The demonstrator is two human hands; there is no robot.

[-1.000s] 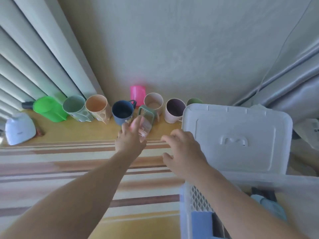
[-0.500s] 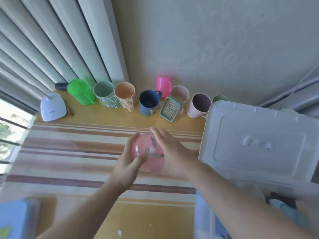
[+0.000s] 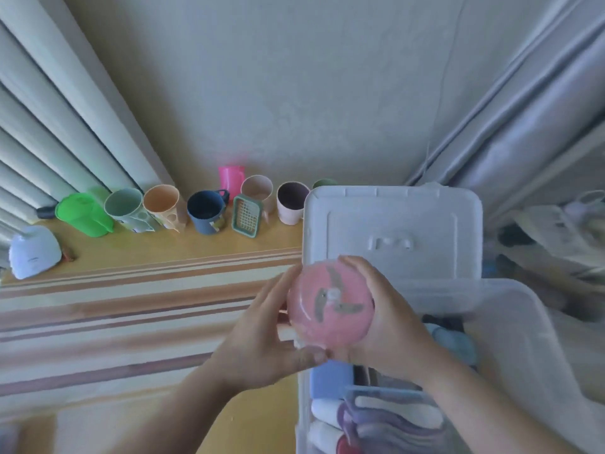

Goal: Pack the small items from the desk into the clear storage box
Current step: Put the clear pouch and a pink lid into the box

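A round pink container with grey metal blades inside [image 3: 330, 306] is held between both hands. My left hand [image 3: 262, 335] grips its left and lower side, my right hand [image 3: 389, 319] its right side. It hangs over the left edge of the clear storage box [image 3: 517, 326], whose white lid [image 3: 393, 231] stands open behind. The box holds blue, white and purple items, partly hidden by my arms. Along the wall stand a navy mug [image 3: 207, 209], a green grid slicer [image 3: 247, 216], a peach cup [image 3: 162, 204] and other cups.
A green jug [image 3: 82, 213], a pale green cup [image 3: 124, 206], a pink cup [image 3: 231, 179], beige and mauve mugs line the back of the desk. A white device [image 3: 32, 251] sits at far left. A striped cloth [image 3: 114, 309] covers the desk. Clutter lies at right.
Both hands have carried the pink container to the right, from above the striped cloth to over the box's left edge. One second ago my left hand was just picking it up near the cups.
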